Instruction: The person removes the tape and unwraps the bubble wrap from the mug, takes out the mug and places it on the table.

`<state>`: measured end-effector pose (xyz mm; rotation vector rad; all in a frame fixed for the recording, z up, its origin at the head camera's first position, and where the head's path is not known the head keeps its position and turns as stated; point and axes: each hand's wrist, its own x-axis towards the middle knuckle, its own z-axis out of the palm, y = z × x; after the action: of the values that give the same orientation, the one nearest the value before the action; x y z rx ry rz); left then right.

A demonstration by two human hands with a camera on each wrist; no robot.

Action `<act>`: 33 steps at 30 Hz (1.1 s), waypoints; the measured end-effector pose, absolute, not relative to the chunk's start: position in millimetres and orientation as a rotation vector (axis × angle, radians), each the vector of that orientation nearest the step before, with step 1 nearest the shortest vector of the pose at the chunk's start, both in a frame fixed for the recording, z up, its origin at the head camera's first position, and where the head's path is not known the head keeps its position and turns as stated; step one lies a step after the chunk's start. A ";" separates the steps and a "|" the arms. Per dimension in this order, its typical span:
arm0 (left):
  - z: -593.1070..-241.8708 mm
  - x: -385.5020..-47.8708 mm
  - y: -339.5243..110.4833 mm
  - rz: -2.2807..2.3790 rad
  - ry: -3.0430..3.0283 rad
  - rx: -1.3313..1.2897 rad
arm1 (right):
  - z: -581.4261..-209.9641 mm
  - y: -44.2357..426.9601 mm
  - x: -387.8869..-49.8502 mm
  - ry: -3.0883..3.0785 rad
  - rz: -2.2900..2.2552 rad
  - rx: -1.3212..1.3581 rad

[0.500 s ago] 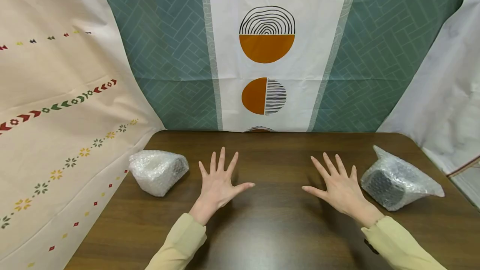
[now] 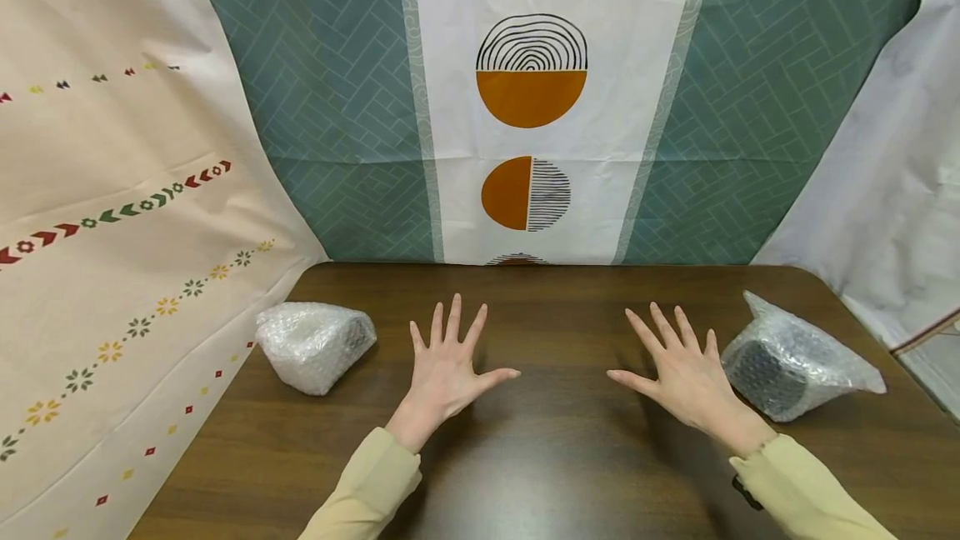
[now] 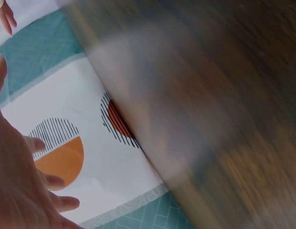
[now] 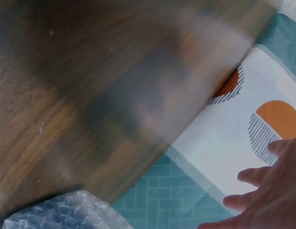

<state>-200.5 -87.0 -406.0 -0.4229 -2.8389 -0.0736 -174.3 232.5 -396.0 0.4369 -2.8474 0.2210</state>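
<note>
Brown wood-grain bench (image 2: 555, 307), head view. A left bundle (image 2: 311, 348) in clear bubble wrap lies at nine o'clock from the left hand (image 2: 444, 373), with a short gap between them; a right bundle (image 2: 802, 361), likewise wrapped, dark within and drawn to pointed ends, lies at three o'clock from the right hand (image 2: 690, 382), just beside it. Both hands are held over the bench, backs upward, the fingers (image 2: 453, 319) straight and spread wide, neither hand grasping anything. At twelve o'clock, behind the bench, hangs a teal-and-white cloth (image 2: 337, 148) printed with orange and black-lined circles. Pale yellow sleeves (image 2: 375, 482) cover both forearms.
</note>
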 end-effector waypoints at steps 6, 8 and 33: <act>-404.2 -200.8 -80.8 -0.073 -2.818 -0.447 | -392.6 236.6 -173.4 -2.823 0.277 0.440; -403.6 -201.0 -78.7 -0.080 -2.808 -0.454 | -390.1 238.4 -173.9 -2.802 0.307 0.449; -400.0 -207.7 -36.6 -0.417 -2.757 -0.677 | -347.5 283.9 -173.4 -2.623 0.780 0.455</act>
<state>-207.7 -36.6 -400.0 -0.6771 -2.7575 -0.4172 -173.4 283.9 -347.5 0.4552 -2.6228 0.7802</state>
